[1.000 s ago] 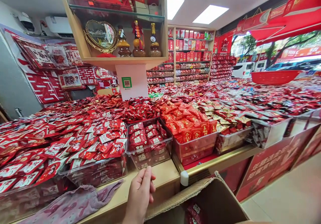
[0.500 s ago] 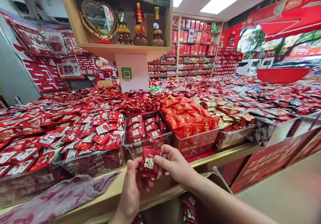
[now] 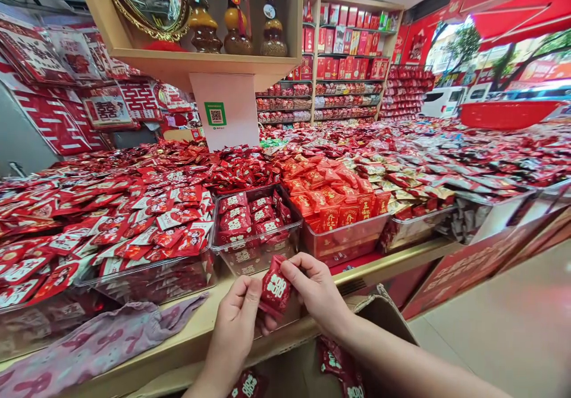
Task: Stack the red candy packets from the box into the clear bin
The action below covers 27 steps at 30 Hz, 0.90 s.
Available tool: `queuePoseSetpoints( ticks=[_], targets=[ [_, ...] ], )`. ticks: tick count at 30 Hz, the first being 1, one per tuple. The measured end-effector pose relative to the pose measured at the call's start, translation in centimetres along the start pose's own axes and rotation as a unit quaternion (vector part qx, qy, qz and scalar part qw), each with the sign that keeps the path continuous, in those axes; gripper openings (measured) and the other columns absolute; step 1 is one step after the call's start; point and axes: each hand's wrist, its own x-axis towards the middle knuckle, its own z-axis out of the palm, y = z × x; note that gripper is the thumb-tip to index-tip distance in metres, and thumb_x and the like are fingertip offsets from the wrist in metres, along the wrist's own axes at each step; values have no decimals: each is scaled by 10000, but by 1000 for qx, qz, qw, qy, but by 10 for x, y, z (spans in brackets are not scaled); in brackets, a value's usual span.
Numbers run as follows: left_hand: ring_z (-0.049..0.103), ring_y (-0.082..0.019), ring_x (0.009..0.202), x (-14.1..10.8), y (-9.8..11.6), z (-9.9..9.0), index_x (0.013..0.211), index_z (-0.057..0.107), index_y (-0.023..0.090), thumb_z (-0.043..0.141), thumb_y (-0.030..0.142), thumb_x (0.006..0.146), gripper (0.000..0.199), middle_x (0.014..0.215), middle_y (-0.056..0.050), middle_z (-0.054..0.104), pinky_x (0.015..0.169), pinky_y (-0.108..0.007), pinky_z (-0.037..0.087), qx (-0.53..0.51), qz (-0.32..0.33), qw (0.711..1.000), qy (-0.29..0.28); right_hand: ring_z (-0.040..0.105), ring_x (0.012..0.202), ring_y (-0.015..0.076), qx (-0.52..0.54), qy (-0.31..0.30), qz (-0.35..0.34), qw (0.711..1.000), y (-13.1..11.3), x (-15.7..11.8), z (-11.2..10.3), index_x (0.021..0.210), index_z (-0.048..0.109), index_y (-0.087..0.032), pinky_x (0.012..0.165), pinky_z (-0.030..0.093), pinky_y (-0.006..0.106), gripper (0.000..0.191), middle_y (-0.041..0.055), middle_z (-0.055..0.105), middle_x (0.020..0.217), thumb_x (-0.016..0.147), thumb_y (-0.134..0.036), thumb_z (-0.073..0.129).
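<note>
Between my two hands is a dark red candy packet (image 3: 275, 287) with white double-happiness print, tilted. My left hand (image 3: 238, 320) is closed on its left edge, thumb on top. My right hand (image 3: 319, 294) pinches the upper right corner of the same packet. Just beyond stands a clear plastic bin (image 3: 255, 244) of matching packets stacked in rows. Below my forearms an open cardboard box (image 3: 388, 315) holds more dark red packets (image 3: 336, 365), partly hidden by my arms.
Bins heaped with red and white packets (image 3: 147, 225) stand at left, and a bin of orange-red packets (image 3: 343, 207) at right. A pink patterned cloth (image 3: 107, 341) lies along the counter edge. A wooden display shelf (image 3: 196, 62) overhangs the counter; a red basin (image 3: 508, 115) sits far right.
The packet has tilted clockwise in my hands, and my right fingers now hold its top corner. The view has shifted, showing more of the packets in the box.
</note>
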Motion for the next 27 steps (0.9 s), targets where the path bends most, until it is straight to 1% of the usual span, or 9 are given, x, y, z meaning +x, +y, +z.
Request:
queuePoseSetpoints(
  ticks=[3, 5, 7, 9, 13, 15, 18, 22, 27],
  targets=[
    [571, -133, 428, -3, 10, 5, 848, 575, 176, 462, 560, 704, 425, 651, -40, 638, 383, -222, 413, -112, -150, 979, -85, 485, 590, 98, -56, -23, -87, 994, 0, -3, -7, 702, 594, -175, 542, 408, 224, 167, 3, 538, 657, 729, -337, 564],
    [575, -119, 446, -2, 13, 5, 863, 593, 170, 523, 504, 690, 382, 719, -51, 646, 386, -201, 395, -153, -190, 964, -104, 523, 771, 143, -91, -42, -140, 985, -2, -5, -9, 716, 631, -190, 694, 432, 270, 117, 39, 564, 804, 716, -297, 585],
    [578, -101, 514, 0, 13, 3, 847, 594, 177, 605, 377, 675, 263, 760, -28, 645, 437, -183, 407, -167, -140, 974, -63, 513, 873, 163, -68, -48, -115, 990, -5, -7, -7, 796, 636, -206, 760, 428, 297, 134, 55, 542, 930, 700, -292, 601],
    [581, -101, 614, 4, 8, -1, 837, 577, 189, 638, 295, 665, 211, 789, -4, 641, 527, -186, 436, -145, -56, 988, -3, 520, 853, 156, 22, -32, -9, 999, -5, -8, -2, 956, 572, -223, 696, 456, 297, 283, 57, 513, 979, 699, -338, 594],
    [585, -157, 832, 7, -2, -2, 862, 558, 194, 688, 251, 605, 293, 904, -21, 634, 712, -228, 457, -1, 79, 995, 58, 508, 612, 102, 146, -16, 157, 977, 0, -7, 10, 937, 465, -175, 492, 429, 226, 379, 17, 522, 753, 702, -460, 550],
    [573, -182, 901, 7, -5, 0, 951, 526, 211, 702, 254, 582, 411, 1011, -35, 606, 739, -246, 462, 27, 107, 992, 64, 481, 564, 79, 142, -12, 147, 979, 5, -5, 12, 820, 462, -153, 479, 405, 199, 353, -3, 514, 690, 675, -451, 586],
    [602, -171, 753, 5, -6, 2, 1050, 463, 235, 635, 385, 640, 469, 949, -35, 615, 519, -214, 465, 25, 55, 995, 84, 464, 562, 75, 124, -5, 108, 986, 12, -2, 12, 727, 459, -147, 479, 398, 193, 332, -12, 504, 659, 670, -446, 590],
    [487, -94, 463, 5, -8, -1, 823, 512, 203, 506, 500, 710, 317, 565, 46, 527, 339, -153, 329, 44, -12, 996, 81, 405, 490, 61, 48, -12, 66, 997, 16, -4, 11, 704, 447, -162, 437, 366, 186, 301, -40, 445, 591, 744, -456, 497],
    [362, -54, 362, 3, -8, 0, 669, 453, 210, 508, 483, 715, 283, 460, 97, 389, 299, -122, 270, 38, 5, 993, 109, 336, 424, 47, -3, -5, 25, 1000, 17, -9, 11, 677, 417, -175, 401, 287, 181, 289, -66, 380, 515, 770, -443, 469]
  ],
)
